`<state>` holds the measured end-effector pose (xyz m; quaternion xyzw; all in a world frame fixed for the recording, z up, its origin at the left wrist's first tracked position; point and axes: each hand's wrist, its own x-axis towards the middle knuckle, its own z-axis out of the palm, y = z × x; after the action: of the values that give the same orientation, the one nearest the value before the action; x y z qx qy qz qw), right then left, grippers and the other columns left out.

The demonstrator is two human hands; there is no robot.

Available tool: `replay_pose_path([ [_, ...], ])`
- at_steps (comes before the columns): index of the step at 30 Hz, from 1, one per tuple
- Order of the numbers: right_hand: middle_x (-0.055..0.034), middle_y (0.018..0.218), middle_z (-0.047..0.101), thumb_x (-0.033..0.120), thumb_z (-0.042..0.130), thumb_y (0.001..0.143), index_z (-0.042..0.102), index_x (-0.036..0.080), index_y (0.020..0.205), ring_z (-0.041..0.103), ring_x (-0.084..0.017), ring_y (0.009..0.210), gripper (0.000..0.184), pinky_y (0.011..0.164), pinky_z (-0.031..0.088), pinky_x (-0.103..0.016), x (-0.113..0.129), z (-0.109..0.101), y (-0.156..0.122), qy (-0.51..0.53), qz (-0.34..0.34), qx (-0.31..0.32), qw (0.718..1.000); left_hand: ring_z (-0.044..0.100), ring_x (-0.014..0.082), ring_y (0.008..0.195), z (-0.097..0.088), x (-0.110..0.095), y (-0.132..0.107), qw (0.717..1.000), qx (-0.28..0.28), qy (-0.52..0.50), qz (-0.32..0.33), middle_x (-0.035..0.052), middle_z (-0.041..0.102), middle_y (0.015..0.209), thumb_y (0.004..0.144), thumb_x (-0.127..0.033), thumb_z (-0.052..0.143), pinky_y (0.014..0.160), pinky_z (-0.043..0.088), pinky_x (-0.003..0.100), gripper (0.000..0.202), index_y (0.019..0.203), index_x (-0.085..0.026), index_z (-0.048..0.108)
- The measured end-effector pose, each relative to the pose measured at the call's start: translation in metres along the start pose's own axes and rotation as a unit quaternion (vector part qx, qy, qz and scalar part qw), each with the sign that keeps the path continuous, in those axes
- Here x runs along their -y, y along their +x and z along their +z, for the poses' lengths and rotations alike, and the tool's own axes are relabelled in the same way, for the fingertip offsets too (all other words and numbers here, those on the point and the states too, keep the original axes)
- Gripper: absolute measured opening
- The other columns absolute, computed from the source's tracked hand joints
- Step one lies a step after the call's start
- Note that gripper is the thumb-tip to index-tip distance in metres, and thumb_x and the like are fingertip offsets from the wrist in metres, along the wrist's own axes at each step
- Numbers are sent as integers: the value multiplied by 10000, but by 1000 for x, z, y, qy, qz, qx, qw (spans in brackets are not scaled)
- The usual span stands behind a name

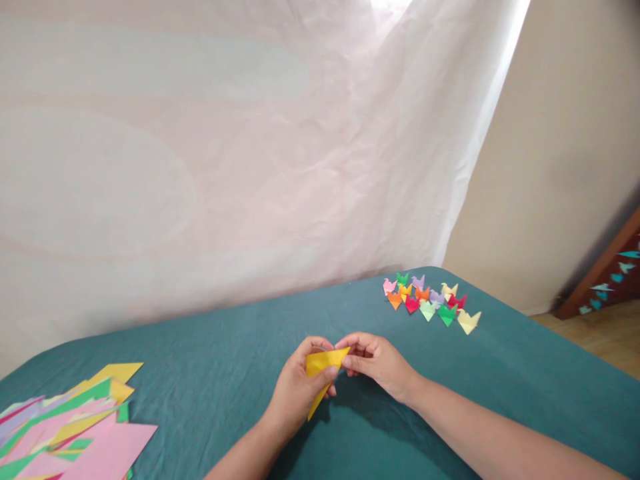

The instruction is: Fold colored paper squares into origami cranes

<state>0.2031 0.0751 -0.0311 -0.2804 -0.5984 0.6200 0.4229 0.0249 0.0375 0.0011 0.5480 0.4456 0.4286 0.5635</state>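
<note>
A folded yellow paper (320,363), roughly triangular, is held above the table in front of me. My left hand (300,383) is closed on its left part, the thumb lying across the front face and the fingers behind. At the paper's upper right corner, my right hand (373,360) pinches the tip between thumb and fingers. The fingers behind the paper are partly hidden.
A dark green cloth covers the table (210,373). Loose coloured paper sheets (75,427) lie piled at the near left. Several small folded paper birds (427,310) stand in rows at the far right. Behind the table hangs a pale curtain (250,167).
</note>
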Motion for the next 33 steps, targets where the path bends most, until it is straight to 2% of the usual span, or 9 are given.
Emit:
replay_pose_path([
  [5,34,685,606,327,716,729,609,176,981,555,-100,597,312,597,439,-225,-1,1,0,-21,9,12,1000,570,74,494,0,1,0,1000,-9,16,18,-35,583,753,733,-281,674,469,425,172,343,981,-210,448],
  [10,6,762,638,337,707,733,618,176,984,561,-109,626,312,615,452,-238,-7,1,0,-34,6,17,999,569,72,517,-3,2,0,999,-21,22,31,-25,564,790,728,-268,680,495,438,179,342,988,-206,466],
  [14,-10,799,664,332,658,780,647,192,1013,581,-128,667,272,654,467,-256,-7,2,-1,-86,-18,14,996,569,85,523,-4,2,1,1000,-16,17,19,-22,582,720,718,-274,691,515,440,185,333,957,-192,474],
  [20,-12,826,693,322,631,804,689,236,1018,606,-141,653,237,662,481,-266,2,1,-3,-178,-59,-15,982,570,96,511,-6,0,5,1000,-14,12,-7,-14,616,678,668,-325,731,519,437,199,341,875,-176,504],
  [24,-19,865,701,326,632,803,694,244,1031,617,-145,652,250,648,482,-265,0,0,-4,-197,-67,-33,978,588,109,525,-7,1,5,1000,-7,-1,-6,-17,621,671,667,-336,728,538,444,216,332,851,-177,502],
  [33,11,685,658,306,636,788,694,201,874,590,-131,625,148,620,448,-239,9,4,-4,-219,-58,-16,974,588,118,522,-6,8,5,1000,-5,25,-6,-27,607,591,702,-277,683,541,445,211,272,805,-190,447],
])
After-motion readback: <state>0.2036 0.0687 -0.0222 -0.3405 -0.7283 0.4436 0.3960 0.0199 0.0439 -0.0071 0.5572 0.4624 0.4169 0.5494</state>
